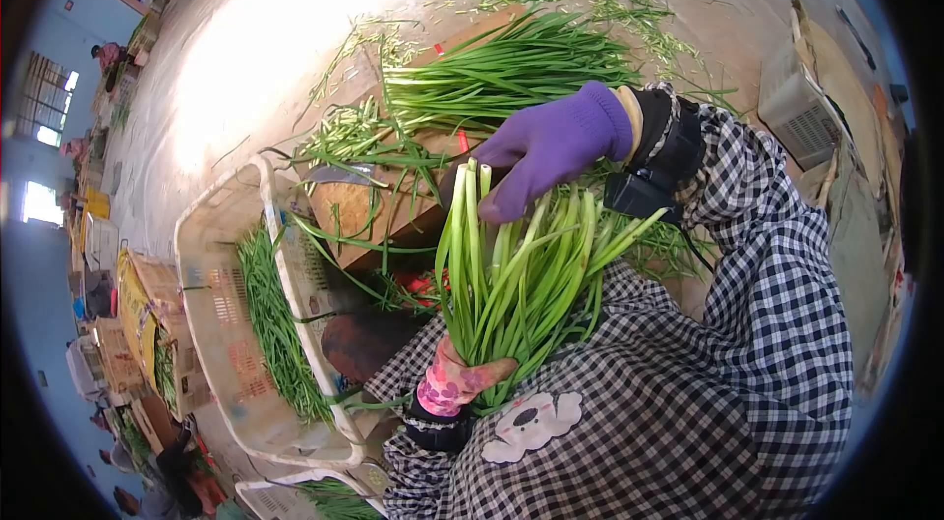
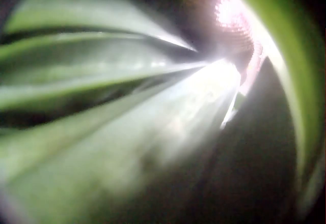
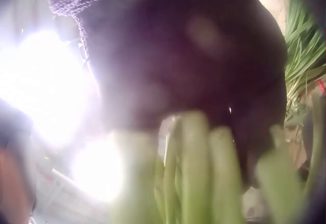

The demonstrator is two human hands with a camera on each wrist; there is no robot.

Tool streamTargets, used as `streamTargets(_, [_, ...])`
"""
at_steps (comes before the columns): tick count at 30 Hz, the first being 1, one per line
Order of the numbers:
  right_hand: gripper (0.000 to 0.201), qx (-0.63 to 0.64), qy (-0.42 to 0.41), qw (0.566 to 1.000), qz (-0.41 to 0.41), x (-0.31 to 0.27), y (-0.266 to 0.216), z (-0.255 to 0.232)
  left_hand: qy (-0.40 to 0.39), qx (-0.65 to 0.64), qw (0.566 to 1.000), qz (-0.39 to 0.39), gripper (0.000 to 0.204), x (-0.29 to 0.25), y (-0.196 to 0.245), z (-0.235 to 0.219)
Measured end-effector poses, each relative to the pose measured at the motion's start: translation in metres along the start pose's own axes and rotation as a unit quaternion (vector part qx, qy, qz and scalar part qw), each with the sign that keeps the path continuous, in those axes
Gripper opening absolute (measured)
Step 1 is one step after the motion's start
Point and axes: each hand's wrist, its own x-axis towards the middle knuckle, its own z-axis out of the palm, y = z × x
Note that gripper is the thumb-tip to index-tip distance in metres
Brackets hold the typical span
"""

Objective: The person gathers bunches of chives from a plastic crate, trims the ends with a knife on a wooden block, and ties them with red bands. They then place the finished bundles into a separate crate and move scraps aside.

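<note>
A bunch of green onions (image 1: 521,274), pale cut ends upward, stands before the person's checked top. Low around the bunch, the left hand (image 1: 462,378) in a pink floral glove grips it; leaves fill most of the left wrist view, with a bit of pink glove (image 2: 237,18) among them. At the top, the right hand (image 1: 560,142) in a purple glove holds several stalks near their pale ends between thumb and fingers. The right wrist view has the shaded purple glove (image 3: 188,56) over blurred stalks (image 3: 196,168); its fingertips are partly hidden there.
Beyond the hands lies a large pile of green onions (image 1: 511,68). Trimmings (image 1: 344,132) and a grey blade (image 1: 339,174) lie by a wooden block (image 1: 359,215). A white plastic crate (image 1: 211,363) with greens stands left, a grey crate (image 1: 795,107) right.
</note>
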Motion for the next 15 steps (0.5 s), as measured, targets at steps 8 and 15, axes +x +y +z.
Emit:
streamTargets(8, [0.023,-0.031,0.129,0.986,-0.104,0.005,0.001,0.014,0.003,-0.094,0.995,0.019,0.043,0.001,-0.006,0.000])
streamTargets(15, [0.019,-0.347,0.265,0.899,-0.037,-0.026,0.050,-0.072,0.086,-0.006,0.994,0.062,0.047,0.002,-0.044,-0.016])
